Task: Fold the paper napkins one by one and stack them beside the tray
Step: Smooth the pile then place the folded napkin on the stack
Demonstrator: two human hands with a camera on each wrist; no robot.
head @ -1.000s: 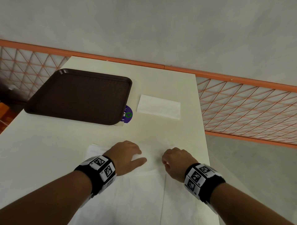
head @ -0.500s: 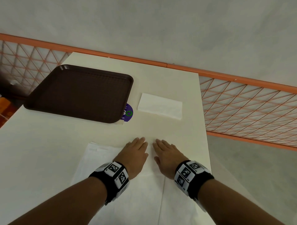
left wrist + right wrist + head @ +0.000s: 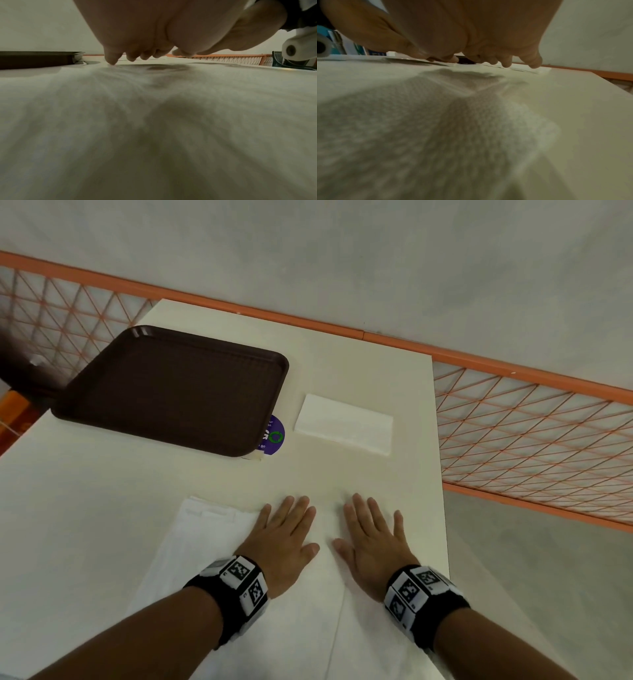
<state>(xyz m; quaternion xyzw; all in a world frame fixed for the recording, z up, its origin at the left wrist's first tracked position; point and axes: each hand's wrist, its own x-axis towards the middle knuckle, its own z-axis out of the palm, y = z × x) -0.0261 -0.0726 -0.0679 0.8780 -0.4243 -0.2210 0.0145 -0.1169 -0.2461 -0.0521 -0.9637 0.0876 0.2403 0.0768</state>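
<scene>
A large white paper napkin (image 3: 205, 546) lies spread on the near part of the cream table (image 3: 102, 491). My left hand (image 3: 284, 539) and right hand (image 3: 370, 539) lie flat on it side by side, fingers straight, pressing it down. From the left wrist view the napkin (image 3: 154, 121) fills the foreground under the left hand (image 3: 145, 40). Under the right hand (image 3: 471, 33), the right wrist view shows the napkin (image 3: 419, 121). A folded white napkin (image 3: 344, 424) lies to the right of the dark brown tray (image 3: 178, 388).
A purple round sticker (image 3: 274, 436) peeks out from under the tray's near right corner. An orange mesh railing (image 3: 531, 422) runs behind and to the right of the table. The table's right edge (image 3: 442, 491) is close to my right hand.
Both hands went from curled on the napkin to flat with straight fingers, then slid slightly apart. The view has shifted a little.
</scene>
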